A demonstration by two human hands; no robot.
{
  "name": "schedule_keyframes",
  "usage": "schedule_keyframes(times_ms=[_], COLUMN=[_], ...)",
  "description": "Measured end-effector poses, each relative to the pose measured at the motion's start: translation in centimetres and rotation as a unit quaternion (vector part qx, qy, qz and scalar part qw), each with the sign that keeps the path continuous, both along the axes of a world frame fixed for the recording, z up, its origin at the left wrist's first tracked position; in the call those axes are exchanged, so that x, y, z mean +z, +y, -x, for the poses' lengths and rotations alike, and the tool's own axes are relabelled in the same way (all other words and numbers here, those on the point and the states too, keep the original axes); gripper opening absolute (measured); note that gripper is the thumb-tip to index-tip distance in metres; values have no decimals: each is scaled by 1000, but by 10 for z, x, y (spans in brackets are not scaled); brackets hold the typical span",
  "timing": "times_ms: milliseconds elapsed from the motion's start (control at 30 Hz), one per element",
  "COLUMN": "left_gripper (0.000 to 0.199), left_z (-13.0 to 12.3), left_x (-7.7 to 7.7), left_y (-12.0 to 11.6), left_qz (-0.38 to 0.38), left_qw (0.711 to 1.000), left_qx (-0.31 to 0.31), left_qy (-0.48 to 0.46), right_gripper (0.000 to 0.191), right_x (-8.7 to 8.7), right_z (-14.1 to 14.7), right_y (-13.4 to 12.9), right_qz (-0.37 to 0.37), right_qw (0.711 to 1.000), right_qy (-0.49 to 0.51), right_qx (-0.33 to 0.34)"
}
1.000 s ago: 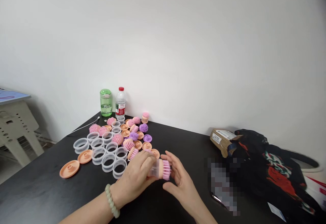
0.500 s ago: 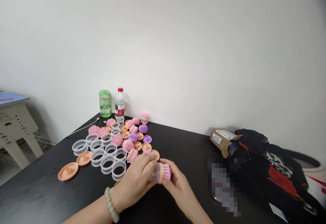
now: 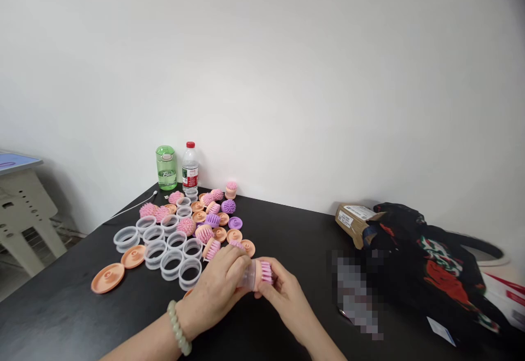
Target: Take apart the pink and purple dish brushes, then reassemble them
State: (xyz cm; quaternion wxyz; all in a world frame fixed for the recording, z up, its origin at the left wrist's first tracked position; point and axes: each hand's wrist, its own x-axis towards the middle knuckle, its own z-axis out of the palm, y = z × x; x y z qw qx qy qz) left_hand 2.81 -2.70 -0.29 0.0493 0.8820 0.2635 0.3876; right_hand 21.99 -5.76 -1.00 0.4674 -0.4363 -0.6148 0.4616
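Observation:
Between my hands is a bristled scalp brush head (image 3: pixel 266 272) with pink bristles and a peach rim, turned sideways against a clear plastic ring (image 3: pixel 248 277). My left hand (image 3: pixel 221 280), with a green bead bracelet at the wrist, is closed round the ring. The fingers of my right hand (image 3: pixel 284 291) grip the brush head by its rim and bristles. Left of my hands stand several clear rings (image 3: pixel 172 262). Beyond them lie pink brush heads (image 3: pixel 204 234), a purple one (image 3: pixel 228 207) and round peach discs (image 3: pixel 107 279) with a central knob.
A green bottle (image 3: pixel 166 168) and a red-capped water bottle (image 3: pixel 190 167) stand by the wall, near a white cable (image 3: pixel 131 207). On the right of the black table (image 3: pixel 49 317) lie a cardboard box (image 3: pixel 353 224), black printed fabric (image 3: pixel 430 262) and a blurred-out item (image 3: pixel 356 295).
The brush head and ring have turned slightly in my hands, and my right fingers have shifted on the bristles. The whole view has moved a little; the table items stay put.

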Motion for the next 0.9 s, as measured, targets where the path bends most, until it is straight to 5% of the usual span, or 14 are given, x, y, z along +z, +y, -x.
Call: schedule_keyframes(times_ms=[167, 300, 400, 667, 800, 900], left_gripper=[35, 37, 34, 51, 62, 51], left_z=[0, 1, 0, 2, 3, 2], left_x=[-4, -6, -4, -8, -3, 8], left_y=[2, 4, 3, 4, 5, 4], left_qz=[-3, -19, -28, 4, 36, 74], left_qw=[1000, 999, 999, 999, 997, 991], left_qx=[20, 22, 10, 31, 41, 55], left_qy=[-23, -18, -11, -33, -58, -93], right_gripper=[41, 63, 48, 40, 42, 42], right_x=[5, 3, 1, 6, 2, -2], right_z=[-2, -2, 0, -6, -14, -28], right_y=[-2, -2, 0, -2, 4, 13], right_qz=[-89, -44, -6, -101, -77, -54], right_qw=[996, 998, 999, 994, 991, 982], right_qy=[-6, 48, 40, -10, 12, -15], right_qx=[-16, 18, 15, -45, -104, -182])
